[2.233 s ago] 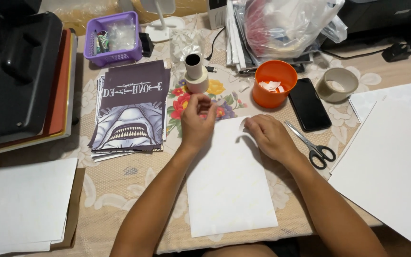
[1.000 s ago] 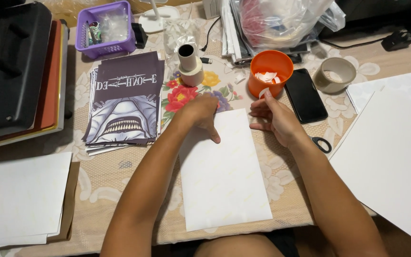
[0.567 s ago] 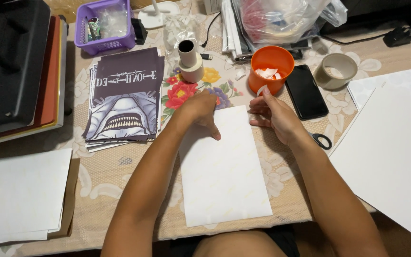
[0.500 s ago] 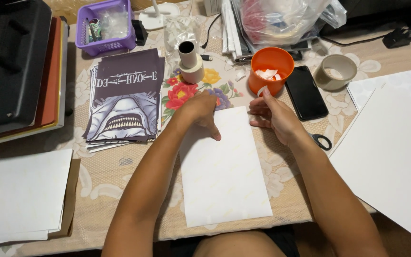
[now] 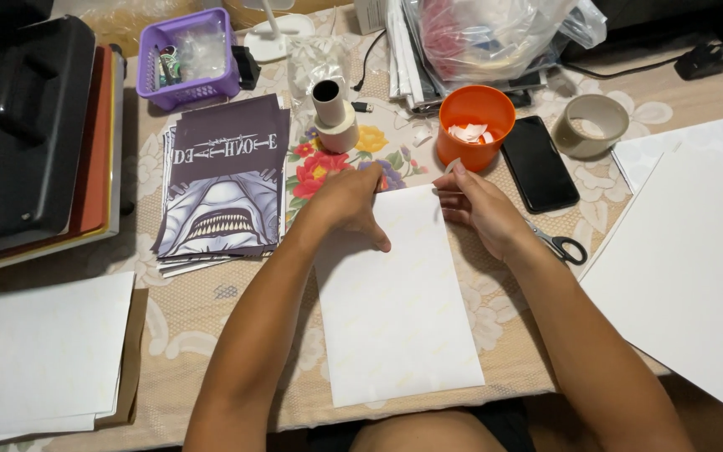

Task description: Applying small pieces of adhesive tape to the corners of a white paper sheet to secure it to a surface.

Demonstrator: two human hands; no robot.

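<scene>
The left hand [image 5: 346, 202] is pressing flat on the upper left part of the white sheet [image 5: 395, 301], fingers spread, gripping nothing. The right hand [image 5: 479, 209] is now pinching a small pale scrap [image 5: 452, 166] between thumb and forefinger, lifted above the sheet's top right corner, where two seconds ago it lay at that edge; the scrap appears to have come free of the sheet, and the hand is standing just beside the orange cup [image 5: 474, 125], which already holds similar white scraps. The sheet itself is lying lengthwise on the patterned tablecloth [image 5: 211, 318] directly in front of the person, essentially where it was earlier. Count: one sheet under the hands; one orange cup; one dark phone [image 5: 539, 163] beside it; one pair of scissors [image 5: 556, 244] partly hidden behind the right wrist; one tape roll [image 5: 589, 125] and one smaller roll on a core [image 5: 334, 115]; one purple basket [image 5: 194, 57]; one stack of dark printed sheets [image 5: 223, 184], number not countable; white paper piles at left [image 5: 39, 356] and right [image 5: 688, 259].
</scene>
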